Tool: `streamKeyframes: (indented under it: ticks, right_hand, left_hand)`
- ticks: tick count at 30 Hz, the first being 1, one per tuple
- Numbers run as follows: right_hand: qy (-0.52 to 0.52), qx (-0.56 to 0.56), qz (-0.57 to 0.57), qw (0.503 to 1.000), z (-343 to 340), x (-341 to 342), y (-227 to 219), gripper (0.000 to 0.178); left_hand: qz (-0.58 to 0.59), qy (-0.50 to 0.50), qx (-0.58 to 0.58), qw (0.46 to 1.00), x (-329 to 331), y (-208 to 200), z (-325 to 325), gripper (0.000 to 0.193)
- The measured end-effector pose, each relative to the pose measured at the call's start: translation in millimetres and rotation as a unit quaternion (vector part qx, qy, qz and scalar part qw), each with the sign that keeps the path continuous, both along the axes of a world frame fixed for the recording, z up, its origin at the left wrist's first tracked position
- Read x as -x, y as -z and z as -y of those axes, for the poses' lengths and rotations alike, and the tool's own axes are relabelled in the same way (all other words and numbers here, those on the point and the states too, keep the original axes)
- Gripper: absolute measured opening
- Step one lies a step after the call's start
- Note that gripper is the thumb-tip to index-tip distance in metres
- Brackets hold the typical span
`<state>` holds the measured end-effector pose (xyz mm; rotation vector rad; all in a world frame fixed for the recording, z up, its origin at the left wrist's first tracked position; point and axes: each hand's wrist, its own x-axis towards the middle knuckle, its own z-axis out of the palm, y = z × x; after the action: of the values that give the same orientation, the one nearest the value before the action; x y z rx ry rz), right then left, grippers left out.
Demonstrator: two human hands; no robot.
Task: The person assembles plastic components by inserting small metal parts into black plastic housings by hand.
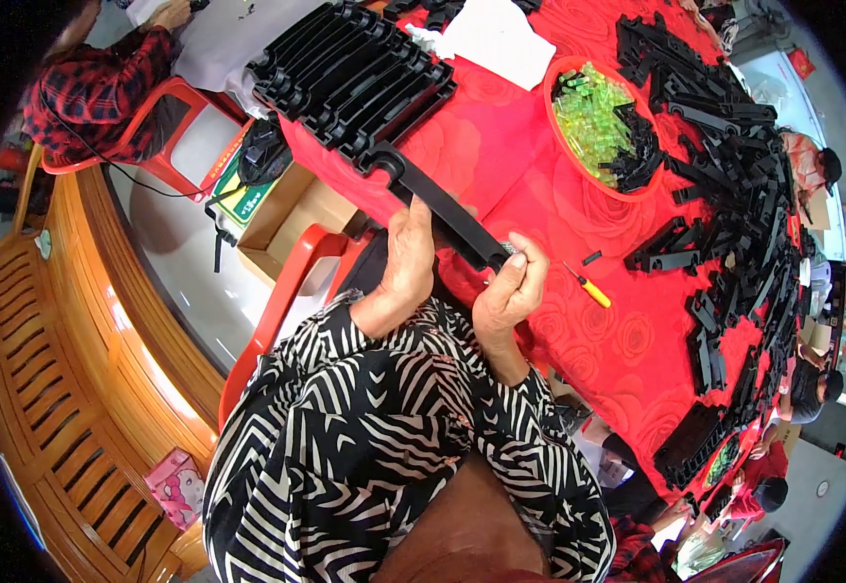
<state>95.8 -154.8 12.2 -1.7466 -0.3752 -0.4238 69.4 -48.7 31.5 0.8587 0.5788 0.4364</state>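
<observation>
Evidently braced for steadiness, the long black plastic bar (pixel 445 209) lies across both hands: left hand (pixel 408 255) fingers curl under its middle, right hand (pixel 512 284) fingertips pinch its near end, a yellow screwdriver (pixel 590 288) just beyond them on the red tablecloth (pixel 617 340)

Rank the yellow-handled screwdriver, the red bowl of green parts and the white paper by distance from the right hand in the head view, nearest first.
From the right hand:
1. Yellow-handled screwdriver, on the red tablecloth just beside the hand.
2. Red bowl of green parts, farther up the table.
3. White paper, at the table's far edge.
</observation>
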Motion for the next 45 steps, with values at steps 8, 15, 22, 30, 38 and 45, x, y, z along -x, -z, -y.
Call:
streamKeyframes:
  ticks: [8,15,22,30,38,45]
  right_hand:
    - [-0.028,0.011,-0.029,0.999,-16,0,9,0.021]
    - [-0.011,0.064,0.124,0.990,-30,-6,6,0.022]
    - [-0.036,0.042,0.071,0.996,-33,-4,4,0.022]
    - [-0.165,-0.015,-0.132,0.977,-6,0,24,0.037]
    - [-0.178,-0.341,-0.322,0.865,18,-47,0,0.029]
    - [-0.252,-0.379,-0.271,0.848,-28,-57,-9,0.023]
  left_hand:
    - [-0.003,-0.024,0.039,0.999,11,3,-11,0.045]
    - [0.095,-0.051,0.095,0.990,4,-7,-12,0.047]
    - [0.102,-0.069,0.057,0.991,0,0,1,0.024]
    - [0.004,-0.030,0.044,0.999,-3,16,-7,0.016]
    - [-0.147,0.129,-0.036,0.980,31,42,-11,0.018]
    - [-0.198,0.188,-0.165,0.948,45,60,-11,0.019]
